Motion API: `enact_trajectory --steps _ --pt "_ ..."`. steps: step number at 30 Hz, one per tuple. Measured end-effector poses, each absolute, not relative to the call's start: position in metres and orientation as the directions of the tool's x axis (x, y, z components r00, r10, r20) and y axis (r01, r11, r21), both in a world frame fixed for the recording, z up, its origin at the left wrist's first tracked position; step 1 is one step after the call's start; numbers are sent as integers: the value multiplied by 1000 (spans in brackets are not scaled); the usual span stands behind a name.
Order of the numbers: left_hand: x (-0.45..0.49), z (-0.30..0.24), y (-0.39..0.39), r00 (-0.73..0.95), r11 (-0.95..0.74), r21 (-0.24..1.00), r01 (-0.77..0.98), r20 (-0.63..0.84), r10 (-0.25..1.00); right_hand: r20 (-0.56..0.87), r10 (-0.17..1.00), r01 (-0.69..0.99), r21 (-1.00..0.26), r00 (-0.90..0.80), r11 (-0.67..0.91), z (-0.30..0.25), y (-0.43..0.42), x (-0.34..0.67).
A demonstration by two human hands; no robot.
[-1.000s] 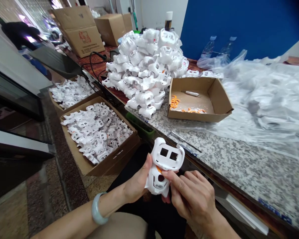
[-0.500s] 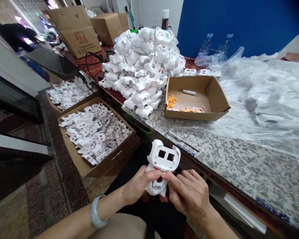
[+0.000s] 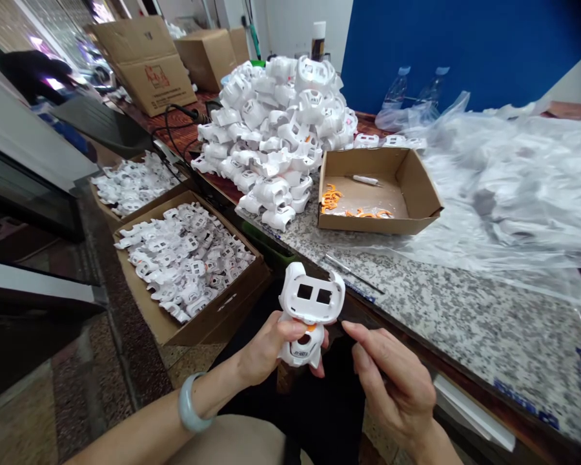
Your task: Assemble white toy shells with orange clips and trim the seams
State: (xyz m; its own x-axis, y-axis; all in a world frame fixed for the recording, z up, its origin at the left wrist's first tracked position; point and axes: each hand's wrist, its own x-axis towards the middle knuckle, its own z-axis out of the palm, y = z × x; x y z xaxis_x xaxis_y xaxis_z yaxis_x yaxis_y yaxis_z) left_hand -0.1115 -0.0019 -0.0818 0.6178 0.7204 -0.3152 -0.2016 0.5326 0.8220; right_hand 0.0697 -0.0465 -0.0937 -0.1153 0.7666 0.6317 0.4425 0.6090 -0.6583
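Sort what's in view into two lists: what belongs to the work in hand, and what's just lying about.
In use: white shell with orange insert, gripped by left hand; right hand beside it, not touching; orange clips in cardboard tray; pile of white shells; floor box of shells.
Lying about: water bottles; clear plastic bags; brown cartons; black cable.

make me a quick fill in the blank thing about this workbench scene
1. The left hand holds a white plastic housing with ____ square openings in its top.
2. The shallow cardboard tray on the speckled stone counter holds small ____ clips.
3. A pale green bangle sits on the ____ wrist.
4. The brown cardboard box full of white parts stands on the ____.

Missing words: two; orange; left; floor.
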Motion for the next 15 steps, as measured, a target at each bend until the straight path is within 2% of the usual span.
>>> enact_trajectory --steps 8,15 --pt "-112 -83 -2 590 508 832 -221 -301 749 627 769 546 -603 -127 582 -95 -46 67" --pt "-113 -86 3 568 466 839 -280 -247 785 559 829 803 -485 -20 346 -88 -14 97"
